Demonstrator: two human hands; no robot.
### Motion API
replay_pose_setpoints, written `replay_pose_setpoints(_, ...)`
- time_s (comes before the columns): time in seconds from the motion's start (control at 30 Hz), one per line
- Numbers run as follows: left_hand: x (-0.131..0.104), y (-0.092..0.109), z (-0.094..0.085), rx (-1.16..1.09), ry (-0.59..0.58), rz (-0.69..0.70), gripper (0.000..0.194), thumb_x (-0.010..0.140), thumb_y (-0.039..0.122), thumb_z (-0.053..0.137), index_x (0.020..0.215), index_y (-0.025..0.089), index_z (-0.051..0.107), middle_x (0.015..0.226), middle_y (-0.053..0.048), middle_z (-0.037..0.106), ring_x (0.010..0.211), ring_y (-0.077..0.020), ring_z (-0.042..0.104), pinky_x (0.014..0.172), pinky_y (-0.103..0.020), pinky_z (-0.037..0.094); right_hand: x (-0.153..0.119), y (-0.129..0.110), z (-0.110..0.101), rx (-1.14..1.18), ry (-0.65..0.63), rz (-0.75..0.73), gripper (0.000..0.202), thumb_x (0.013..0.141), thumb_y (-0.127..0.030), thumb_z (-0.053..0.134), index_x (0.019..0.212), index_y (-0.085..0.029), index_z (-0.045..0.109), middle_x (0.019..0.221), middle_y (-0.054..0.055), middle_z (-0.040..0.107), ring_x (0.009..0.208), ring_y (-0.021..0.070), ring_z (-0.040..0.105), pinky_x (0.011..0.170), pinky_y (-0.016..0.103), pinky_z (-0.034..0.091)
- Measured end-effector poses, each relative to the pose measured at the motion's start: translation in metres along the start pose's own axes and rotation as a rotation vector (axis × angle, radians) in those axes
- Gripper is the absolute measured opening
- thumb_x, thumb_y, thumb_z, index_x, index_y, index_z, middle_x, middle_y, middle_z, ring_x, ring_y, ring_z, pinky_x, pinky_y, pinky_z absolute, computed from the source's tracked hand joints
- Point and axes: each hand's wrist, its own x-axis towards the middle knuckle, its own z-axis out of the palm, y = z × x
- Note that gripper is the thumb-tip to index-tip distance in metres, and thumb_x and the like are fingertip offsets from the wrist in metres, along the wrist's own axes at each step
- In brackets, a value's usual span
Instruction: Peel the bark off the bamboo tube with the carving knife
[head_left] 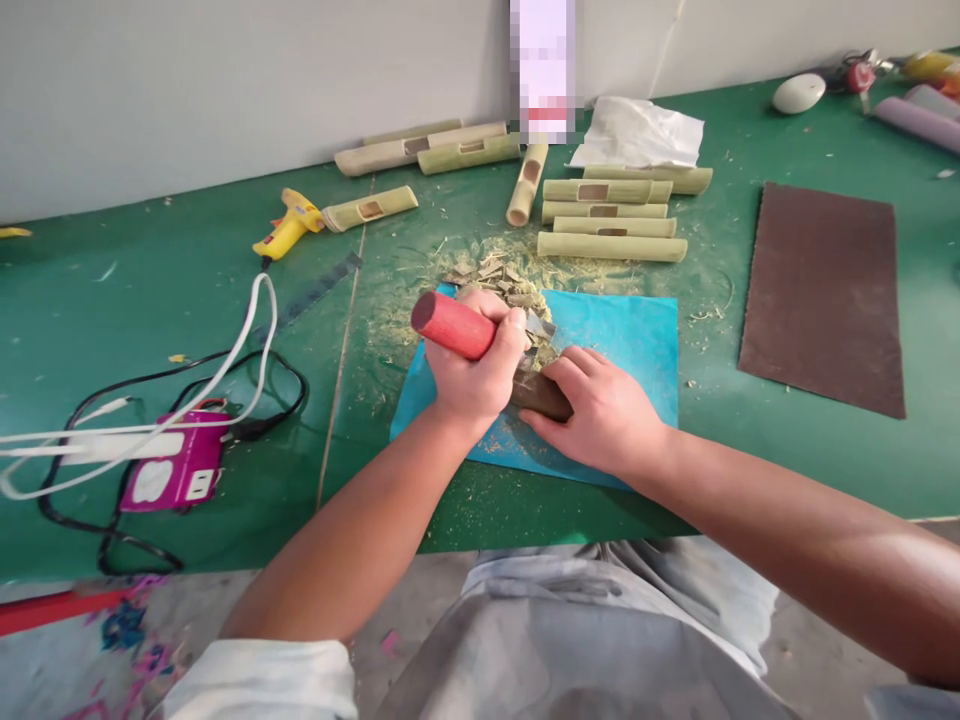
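Observation:
My left hand (pixel 480 360) is closed round the red handle (pixel 456 327) of a tool whose short metal blade (pixel 538 325) points right. My right hand (pixel 600 400) grips a brown piece (pixel 541 393), perhaps bamboo, over a blue sheet (pixel 615 340). The two hands are close together, with the piece between them. Part of the piece and its contact with the blade are hidden by my fingers. Wood chips and shavings (pixel 502 278) lie heaped just beyond my left hand.
Notched bamboo tubes (pixel 611 246) lie beyond the sheet. On the left are a yellow glue gun (pixel 286 228), cables and a purple power box (pixel 176 460). A brown mat (pixel 825 300) lies right on the green table (pixel 712 450). White paper (pixel 641 132) sits behind the tubes.

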Motion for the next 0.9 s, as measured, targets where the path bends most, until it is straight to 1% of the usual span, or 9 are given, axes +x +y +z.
replay_pose_setpoints(0.13, -0.001, 0.002, -0.004, 0.054, -0.084, 0.043, 0.029, 0.089, 0.033, 0.062, 0.066, 0.018, 0.054, 0.059, 0.002, 0.055, 0.053, -0.0108, 0.053, 0.057, -0.028, 0.043, 0.000, 0.000, 0.001, 0.011, 0.009, -0.010, 0.023, 0.084, -0.039, 0.067, 0.081, -0.019, 0.057, 0.080, 0.007, 0.058, 0.073, 0.0199, 0.050, 0.066, 0.033, 0.045)
replay_pose_setpoints(0.23, 0.002, 0.006, -0.004, 0.053, -0.188, 0.041, 0.031, 0.087, 0.028, 0.062, 0.060, 0.018, 0.050, 0.054, 0.003, 0.050, 0.049, -0.0093, 0.048, 0.052, -0.027, 0.038, 0.000, 0.000, 0.001, 0.042, 0.001, -0.005, 0.022, 0.083, -0.038, 0.067, 0.081, -0.018, 0.058, 0.080, 0.006, 0.057, 0.073, 0.0194, 0.049, 0.065, 0.032, 0.045)
replay_pose_setpoints(0.3, 0.002, 0.008, -0.002, 0.013, -0.152, -0.032, 0.031, 0.082, 0.024, 0.063, 0.056, 0.018, 0.049, 0.050, 0.004, 0.047, 0.044, -0.0079, 0.044, 0.046, -0.025, 0.034, 0.001, 0.000, 0.001, 0.066, -0.008, 0.021, 0.022, 0.082, -0.038, 0.067, 0.081, -0.019, 0.057, 0.079, 0.005, 0.057, 0.071, 0.0187, 0.049, 0.065, 0.032, 0.044)
replay_pose_setpoints(0.37, 0.002, 0.008, 0.000, -0.033, -0.045, -0.101, 0.027, 0.077, 0.019, 0.064, 0.055, 0.018, 0.049, 0.048, 0.005, 0.044, 0.041, -0.0070, 0.041, 0.042, -0.023, 0.032, 0.001, 0.000, 0.000, 0.079, -0.014, 0.039, 0.022, 0.081, -0.039, 0.068, 0.080, -0.020, 0.056, 0.079, 0.005, 0.057, 0.071, 0.0182, 0.048, 0.064, 0.032, 0.044)
replay_pose_setpoints(0.43, 0.001, 0.007, 0.003, -0.061, 0.023, -0.093, 0.025, 0.075, 0.018, 0.064, 0.056, 0.018, 0.048, 0.049, 0.006, 0.045, 0.042, -0.0066, 0.042, 0.042, -0.021, 0.033, 0.001, 0.000, -0.001, 0.082, -0.015, 0.036, 0.022, 0.081, -0.039, 0.068, 0.079, -0.020, 0.056, 0.079, 0.005, 0.056, 0.071, 0.0183, 0.049, 0.065, 0.032, 0.044)
replay_pose_setpoints(0.53, 0.001, 0.004, 0.006, -0.122, 0.073, -0.048, 0.025, 0.080, 0.021, 0.063, 0.059, 0.018, 0.049, 0.051, 0.006, 0.049, 0.043, -0.0066, 0.045, 0.046, -0.021, 0.039, 0.000, -0.001, -0.001, 0.067, -0.008, 0.025, 0.021, 0.082, -0.039, 0.067, 0.081, -0.019, 0.057, 0.079, 0.005, 0.057, 0.073, 0.0191, 0.050, 0.066, 0.032, 0.044)
replay_pose_setpoints(0.67, 0.000, 0.000, 0.004, -0.085, 0.060, -0.018, 0.027, 0.084, 0.029, 0.066, 0.064, 0.019, 0.052, 0.056, 0.004, 0.053, 0.050, -0.0090, 0.051, 0.055, -0.024, 0.046, 0.000, 0.000, 0.000, 0.049, 0.003, 0.014, 0.021, 0.083, -0.038, 0.066, 0.082, -0.019, 0.057, 0.080, 0.006, 0.057, 0.072, 0.0197, 0.050, 0.065, 0.033, 0.044)
replay_pose_setpoints(0.83, -0.001, 0.004, 0.000, 0.040, -0.038, 0.021, 0.029, 0.087, 0.034, 0.064, 0.064, 0.019, 0.054, 0.059, 0.003, 0.055, 0.052, -0.0092, 0.050, 0.056, -0.026, 0.043, 0.000, 0.000, 0.001, 0.055, -0.002, 0.012, 0.021, 0.083, -0.038, 0.066, 0.081, -0.020, 0.056, 0.081, 0.006, 0.057, 0.073, 0.0195, 0.050, 0.065, 0.033, 0.044)
replay_pose_setpoints(0.9, -0.002, 0.008, 0.000, 0.032, -0.077, -0.011, 0.031, 0.085, 0.031, 0.064, 0.060, 0.018, 0.051, 0.055, 0.003, 0.051, 0.049, -0.0083, 0.046, 0.053, -0.026, 0.041, 0.001, 0.000, 0.001, 0.062, -0.007, 0.008, 0.020, 0.083, -0.037, 0.066, 0.080, -0.020, 0.056, 0.080, 0.005, 0.057, 0.073, 0.0191, 0.049, 0.065, 0.032, 0.043)
